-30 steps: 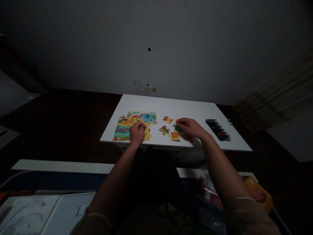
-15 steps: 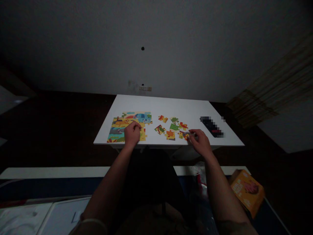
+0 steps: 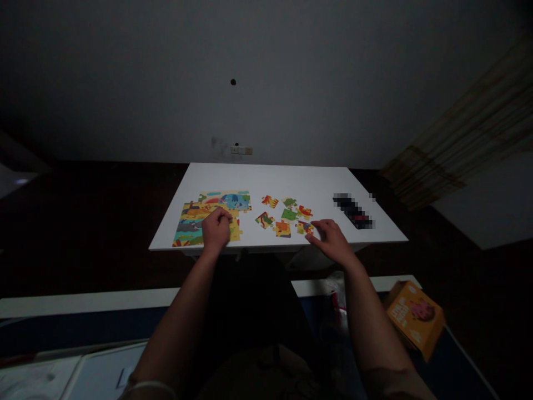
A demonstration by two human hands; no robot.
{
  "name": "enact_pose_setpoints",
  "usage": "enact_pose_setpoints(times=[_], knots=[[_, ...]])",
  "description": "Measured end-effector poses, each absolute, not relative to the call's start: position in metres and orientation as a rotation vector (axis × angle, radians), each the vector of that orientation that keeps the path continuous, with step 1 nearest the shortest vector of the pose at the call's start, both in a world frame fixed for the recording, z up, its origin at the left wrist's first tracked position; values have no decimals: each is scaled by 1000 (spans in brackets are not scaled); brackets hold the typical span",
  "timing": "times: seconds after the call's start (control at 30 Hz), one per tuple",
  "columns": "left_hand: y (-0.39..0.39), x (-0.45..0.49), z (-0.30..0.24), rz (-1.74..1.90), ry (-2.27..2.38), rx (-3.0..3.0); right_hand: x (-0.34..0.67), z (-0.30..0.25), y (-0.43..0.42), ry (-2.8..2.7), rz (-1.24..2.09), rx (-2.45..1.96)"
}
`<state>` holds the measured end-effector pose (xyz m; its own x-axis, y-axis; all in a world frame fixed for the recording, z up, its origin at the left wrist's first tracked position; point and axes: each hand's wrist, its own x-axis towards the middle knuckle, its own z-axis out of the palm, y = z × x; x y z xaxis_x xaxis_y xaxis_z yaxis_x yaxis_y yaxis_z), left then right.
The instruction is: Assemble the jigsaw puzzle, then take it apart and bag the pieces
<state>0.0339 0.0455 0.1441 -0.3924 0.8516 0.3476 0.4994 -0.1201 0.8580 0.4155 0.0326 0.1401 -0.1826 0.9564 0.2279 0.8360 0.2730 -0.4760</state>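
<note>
yellow, teal and sky-blue print covers the part-joined puzzle (image 3: pixel 192 210), flat on the left of the white table (image 3: pixel 266 180), a big blue animal near its top and knobbly tabs along its right edge. seven loose pieces (image 3: pixel 282 229), orange, red and green, lie beside it. the left hand (image 3: pixel 216 229) curls over the puzzle, its grip hidden; the right hand (image 3: pixel 330 239), thumb and fingers parted, is at the rightmost front piece.

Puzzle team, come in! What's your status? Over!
Left hand curled over puzzle, hiding part. Right hand open at loose piece. Seven loose pieces on table.
</note>
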Motion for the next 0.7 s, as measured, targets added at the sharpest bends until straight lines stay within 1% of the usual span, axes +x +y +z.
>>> enact_pose_setpoints(times=[0.7], knots=[[46, 32, 140, 1510, 1832, 1531, 417, 140, 34, -2072, 368, -1599]])
